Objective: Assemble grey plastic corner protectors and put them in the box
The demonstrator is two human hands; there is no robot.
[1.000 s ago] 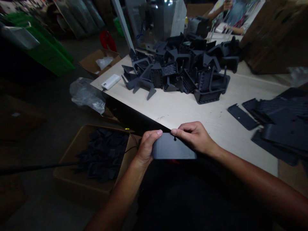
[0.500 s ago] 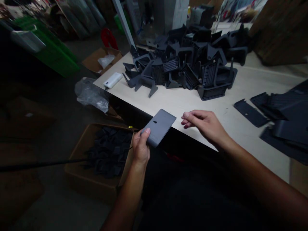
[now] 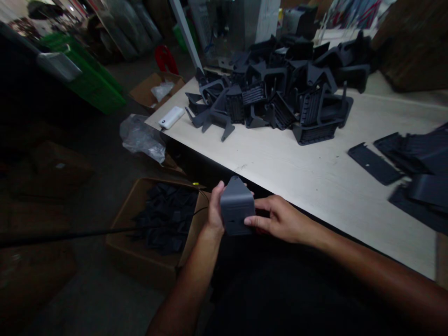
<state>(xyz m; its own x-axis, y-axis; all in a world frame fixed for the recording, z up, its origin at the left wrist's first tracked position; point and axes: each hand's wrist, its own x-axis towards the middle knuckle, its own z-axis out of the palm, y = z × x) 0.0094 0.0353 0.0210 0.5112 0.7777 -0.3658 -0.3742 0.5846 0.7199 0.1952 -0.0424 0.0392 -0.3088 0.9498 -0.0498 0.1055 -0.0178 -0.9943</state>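
Note:
A dark grey plastic bracket [image 3: 237, 205] is held between both hands just off the table's front edge, its pointed end facing away from me. My left hand [image 3: 216, 210] grips its left side, fingers partly hidden behind it. With the thumb on the near face and the fingers at the right edge, my right hand [image 3: 276, 218] is closed on it too. Beyond them, a heap of similar dark brackets [image 3: 259, 93] covers the back of the pale table [image 3: 297, 177].
Flat dark plates [image 3: 374, 163] and larger dark panels lie at the table's right. A white power bank [image 3: 171, 117] sits near the left corner. Below left stands a cardboard box [image 3: 140, 270] of dark parts, with a plastic bag [image 3: 143, 140] behind it.
The bracket has been turned so its bent, pointed end shows, and it has come slightly lower. My right hand has moved down and left from over the table and taken hold of it.

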